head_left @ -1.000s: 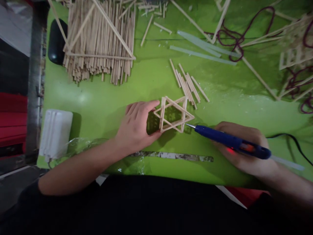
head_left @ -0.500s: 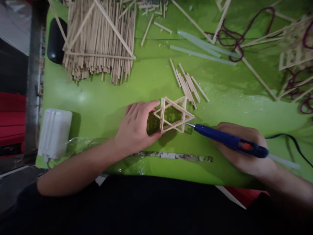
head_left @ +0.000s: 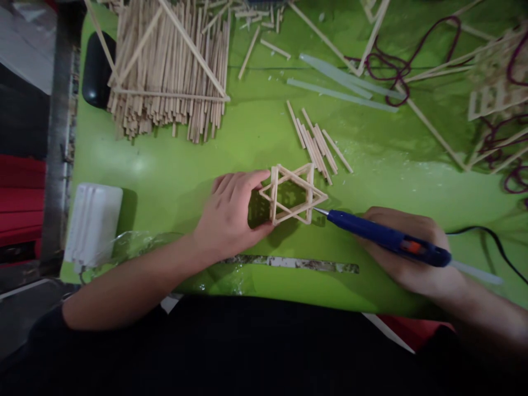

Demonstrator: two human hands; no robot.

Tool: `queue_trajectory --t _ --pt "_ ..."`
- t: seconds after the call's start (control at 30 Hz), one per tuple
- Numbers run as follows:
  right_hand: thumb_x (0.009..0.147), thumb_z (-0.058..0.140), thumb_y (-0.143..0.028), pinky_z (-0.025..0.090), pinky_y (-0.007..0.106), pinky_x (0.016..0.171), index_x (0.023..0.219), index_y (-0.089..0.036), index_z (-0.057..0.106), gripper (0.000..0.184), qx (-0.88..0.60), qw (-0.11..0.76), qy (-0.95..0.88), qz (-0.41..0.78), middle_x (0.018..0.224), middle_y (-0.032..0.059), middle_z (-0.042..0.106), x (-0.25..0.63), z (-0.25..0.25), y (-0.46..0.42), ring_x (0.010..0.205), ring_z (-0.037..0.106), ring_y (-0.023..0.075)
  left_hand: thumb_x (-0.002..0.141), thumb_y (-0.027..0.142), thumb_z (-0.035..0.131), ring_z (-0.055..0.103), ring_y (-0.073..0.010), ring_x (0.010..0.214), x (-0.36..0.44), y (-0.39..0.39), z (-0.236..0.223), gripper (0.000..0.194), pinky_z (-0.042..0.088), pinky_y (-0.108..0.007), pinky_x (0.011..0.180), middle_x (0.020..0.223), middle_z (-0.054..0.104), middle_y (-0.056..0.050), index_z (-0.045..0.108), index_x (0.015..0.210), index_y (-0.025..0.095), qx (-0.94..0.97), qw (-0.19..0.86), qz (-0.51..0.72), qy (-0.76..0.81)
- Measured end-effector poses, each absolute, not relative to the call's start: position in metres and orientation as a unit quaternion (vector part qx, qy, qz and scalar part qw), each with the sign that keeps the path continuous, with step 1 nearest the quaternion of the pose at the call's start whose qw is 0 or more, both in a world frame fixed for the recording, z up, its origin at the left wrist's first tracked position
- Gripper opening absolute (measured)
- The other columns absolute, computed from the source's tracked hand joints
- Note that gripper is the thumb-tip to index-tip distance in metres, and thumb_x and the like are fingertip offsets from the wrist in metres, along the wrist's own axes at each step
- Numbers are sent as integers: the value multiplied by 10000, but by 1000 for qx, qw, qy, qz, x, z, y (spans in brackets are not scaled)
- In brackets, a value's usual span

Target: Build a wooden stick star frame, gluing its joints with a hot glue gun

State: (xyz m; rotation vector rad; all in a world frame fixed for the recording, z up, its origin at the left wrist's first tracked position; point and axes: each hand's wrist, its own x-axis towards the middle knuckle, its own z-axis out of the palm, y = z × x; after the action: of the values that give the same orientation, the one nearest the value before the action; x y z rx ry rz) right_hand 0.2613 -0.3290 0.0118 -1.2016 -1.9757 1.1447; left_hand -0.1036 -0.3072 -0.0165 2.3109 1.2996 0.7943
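Star point(head_left: 310, 186) of thin sticks appears to stand on the green table point(head_left: 247, 126), between the person's two hands. Nearest the person's body, a mottled strip point(head_left: 297, 263) lies along the table, just short of the star. Past it, the left hand point(head_left: 226, 212) has the star's left side between thumb and forefinger, the other fingers loosely curled. From the right, the right hand point(head_left: 416, 223) is wrapped around a blue glue gun point(head_left: 371, 229), whose metal tip reaches the star's lower right side; I can't tell from where I stand if it touches. Farther off lie short sticks point(head_left: 315, 143), then pale glue sticks point(head_left: 342, 95) and a pile point(head_left: 165, 71) of long sticks.

To my eye, the likeliest trouble is a nudge: the tip pressed sideways could skew a thin joint, as only one side of the star is held. Heat could soften glue at a joint, if the tip lingers, and a slip leftward might burn the thumb.

Set against a second ago, little differs. The star and left hand sit as they did; the gun's rear end has shifted slightly inward, and the red glow beneath its body no longer shows.
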Motion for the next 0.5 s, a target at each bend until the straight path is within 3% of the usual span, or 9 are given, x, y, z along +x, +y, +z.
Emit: queue_trajectory --t 0.5 --pt "1015 779 -119 453 355 595 891 -249 718 190 -445 271 -743 419 821 17 696 262 8 -330 657 629 160 844 329 1038 808 -347 1224 -101 -309 -14 950 665 -665 1146 1343 806 -94 499 1624 266 812 195 275 477"
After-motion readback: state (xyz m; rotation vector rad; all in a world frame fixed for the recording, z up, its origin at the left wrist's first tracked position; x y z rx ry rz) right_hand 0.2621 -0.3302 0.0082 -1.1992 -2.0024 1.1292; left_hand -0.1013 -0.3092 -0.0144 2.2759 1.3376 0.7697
